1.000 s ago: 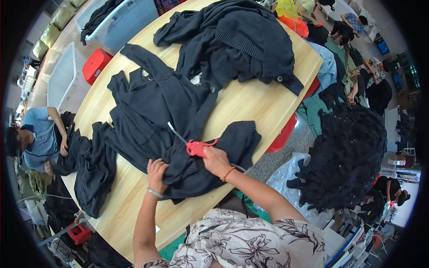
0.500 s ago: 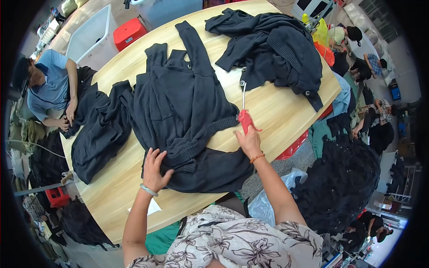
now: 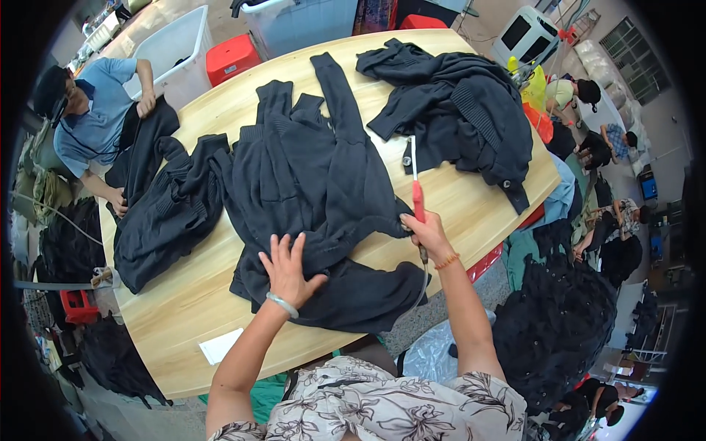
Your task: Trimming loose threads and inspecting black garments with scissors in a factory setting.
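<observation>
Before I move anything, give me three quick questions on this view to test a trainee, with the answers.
1. True or false: the left hand is clenched in a fist.
2. The right hand holds: (a) scissors; (b) a tool with a red handle; (c) a plastic bag.
3. On which side of the left forearm does the white paper lie on the pale table?

Key:
1. False; it is spread on a dark garment.
2. (b).
3. On its left.
</observation>
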{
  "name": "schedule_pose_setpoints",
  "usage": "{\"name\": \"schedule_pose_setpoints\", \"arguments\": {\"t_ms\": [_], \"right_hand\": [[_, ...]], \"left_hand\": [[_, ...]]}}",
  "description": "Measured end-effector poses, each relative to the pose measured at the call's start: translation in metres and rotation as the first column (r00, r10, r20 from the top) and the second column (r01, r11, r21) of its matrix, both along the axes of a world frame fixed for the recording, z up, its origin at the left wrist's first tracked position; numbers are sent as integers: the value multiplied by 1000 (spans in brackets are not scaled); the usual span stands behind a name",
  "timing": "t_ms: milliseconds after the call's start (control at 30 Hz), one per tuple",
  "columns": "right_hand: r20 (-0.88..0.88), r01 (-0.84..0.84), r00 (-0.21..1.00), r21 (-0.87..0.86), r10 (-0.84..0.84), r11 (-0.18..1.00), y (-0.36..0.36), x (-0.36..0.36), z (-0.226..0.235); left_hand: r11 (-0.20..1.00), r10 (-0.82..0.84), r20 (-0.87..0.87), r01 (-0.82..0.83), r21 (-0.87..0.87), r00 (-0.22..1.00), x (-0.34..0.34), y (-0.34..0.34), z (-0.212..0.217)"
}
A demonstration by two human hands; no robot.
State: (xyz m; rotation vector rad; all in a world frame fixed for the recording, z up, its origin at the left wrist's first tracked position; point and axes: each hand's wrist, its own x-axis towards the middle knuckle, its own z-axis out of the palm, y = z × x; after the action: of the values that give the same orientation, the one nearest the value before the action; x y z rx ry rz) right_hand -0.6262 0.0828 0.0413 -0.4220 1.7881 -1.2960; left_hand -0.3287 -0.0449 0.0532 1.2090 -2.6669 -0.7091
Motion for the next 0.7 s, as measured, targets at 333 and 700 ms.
{"name": "schedule_pose_setpoints", "arguments": {"t_ms": [333,700], "right_hand": [[-23,-165,985,-390,169,906,22,74,167],[-799,-24,547,-315,-251,949,-29,92,89]], "left_hand": [[923,22,-775,286,259,632,-77,34,125],[981,-195,-913,57,-187,357,-92,5,246]]}}
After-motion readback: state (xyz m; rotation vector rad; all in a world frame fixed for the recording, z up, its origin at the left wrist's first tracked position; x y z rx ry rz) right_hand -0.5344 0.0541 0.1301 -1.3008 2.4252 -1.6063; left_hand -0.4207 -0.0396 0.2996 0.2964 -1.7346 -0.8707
